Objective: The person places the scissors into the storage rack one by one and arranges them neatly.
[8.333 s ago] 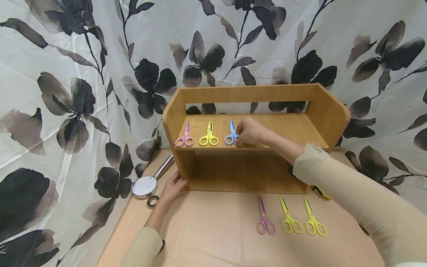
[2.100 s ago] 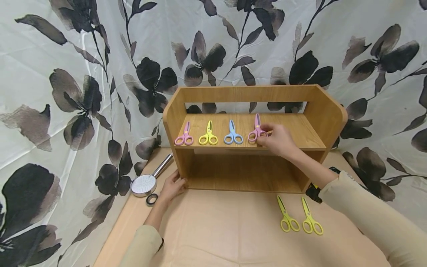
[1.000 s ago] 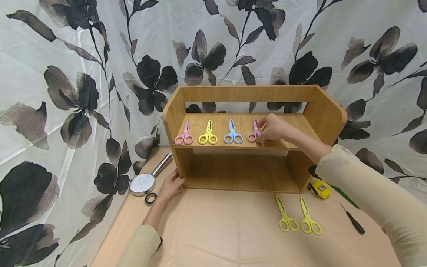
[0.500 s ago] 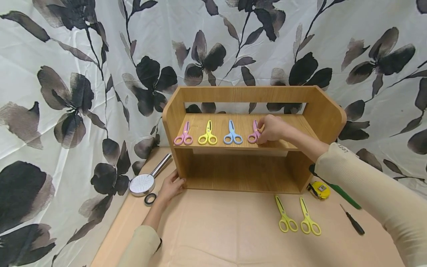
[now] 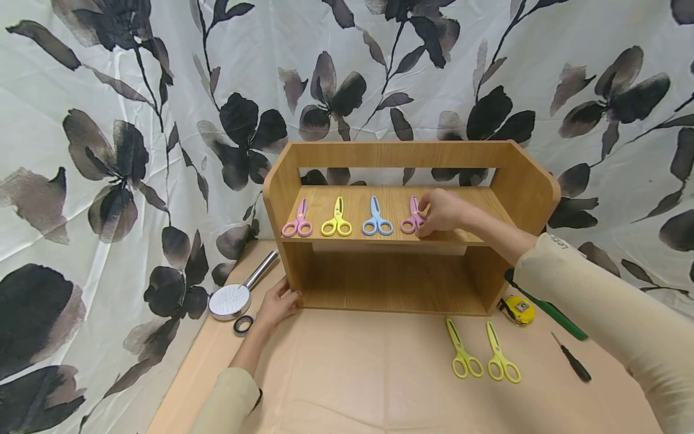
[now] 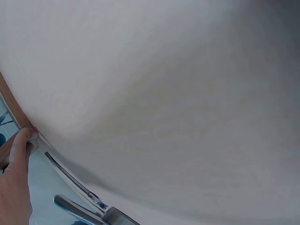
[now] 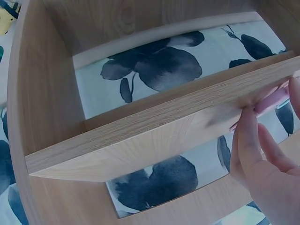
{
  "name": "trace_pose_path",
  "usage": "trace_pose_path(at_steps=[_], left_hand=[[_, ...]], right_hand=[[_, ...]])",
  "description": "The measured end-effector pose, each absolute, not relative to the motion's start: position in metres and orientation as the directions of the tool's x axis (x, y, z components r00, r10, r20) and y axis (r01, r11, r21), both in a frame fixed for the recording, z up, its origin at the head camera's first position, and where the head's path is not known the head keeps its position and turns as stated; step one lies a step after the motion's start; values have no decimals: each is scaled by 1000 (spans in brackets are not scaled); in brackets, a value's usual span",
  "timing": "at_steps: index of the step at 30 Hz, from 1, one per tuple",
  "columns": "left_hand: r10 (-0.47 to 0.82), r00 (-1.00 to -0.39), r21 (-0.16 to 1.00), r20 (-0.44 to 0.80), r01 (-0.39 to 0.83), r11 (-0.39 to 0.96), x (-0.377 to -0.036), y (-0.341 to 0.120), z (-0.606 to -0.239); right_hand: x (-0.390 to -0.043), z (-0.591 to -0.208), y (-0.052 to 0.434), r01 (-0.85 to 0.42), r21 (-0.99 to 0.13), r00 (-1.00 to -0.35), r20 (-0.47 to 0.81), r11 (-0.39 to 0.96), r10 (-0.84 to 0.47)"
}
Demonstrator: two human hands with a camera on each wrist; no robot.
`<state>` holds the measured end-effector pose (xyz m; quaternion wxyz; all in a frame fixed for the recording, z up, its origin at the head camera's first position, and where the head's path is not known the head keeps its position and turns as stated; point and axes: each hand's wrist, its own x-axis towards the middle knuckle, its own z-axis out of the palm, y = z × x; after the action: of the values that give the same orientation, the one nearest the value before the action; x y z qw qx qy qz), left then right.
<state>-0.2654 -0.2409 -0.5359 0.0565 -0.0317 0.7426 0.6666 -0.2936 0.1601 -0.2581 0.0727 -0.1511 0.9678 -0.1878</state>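
On the upper board of a wooden shelf unit [image 5: 387, 155] lie pink scissors [image 5: 296, 223], yellow scissors [image 5: 337, 222] and blue scissors [image 5: 376, 220], points toward the back. To their right, my right hand [image 5: 446, 212] pinches a second pair of pink scissors [image 5: 414, 207] by the handle, close on the board. Its right loop is hidden behind my fingers. In the right wrist view, my fingertips sit at the board's front edge with the pink handle [image 7: 272, 100] between them. My left hand [image 5: 278, 307] holds the unit's lower left corner, thumb and fingers around the wood [image 6: 14, 105].
Two yellow scissors, one [image 5: 462, 352] beside the other [image 5: 501, 355], lie on the table before the unit. A tape measure [image 5: 518, 309], a green-handled tool [image 5: 558, 318] and a screwdriver [image 5: 576, 364] are at right. A shower head [image 5: 230, 301] and black ring [image 5: 243, 325] lie left.
Earlier my right hand was at the blue scissors; since then the second pink scissors went from table to upper board. In the last second both hands have stayed nearly still.
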Motion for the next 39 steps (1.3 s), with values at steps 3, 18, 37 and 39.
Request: trace_pose_path(at_steps=[3, 18, 37, 39], left_hand=[[24, -991, 987, -132, -129, 97, -265, -242, -536], [32, -993, 985, -115, -110, 136, -259, -240, -534], [-43, -996, 989, -76, -81, 125, -262, -235, -535], [-50, -996, 989, -76, -82, 122, -262, -235, -534]], right_hand=[[-289, -256, 163, -284, -405, -936, -81, 869, -344], [-199, -327, 207, -249, -727, -952, 65, 640, -298], [-144, -483, 244, 130, -807, -970, -224, 576, -95], [-141, -496, 247, 153, -806, -969, -237, 572, -75]])
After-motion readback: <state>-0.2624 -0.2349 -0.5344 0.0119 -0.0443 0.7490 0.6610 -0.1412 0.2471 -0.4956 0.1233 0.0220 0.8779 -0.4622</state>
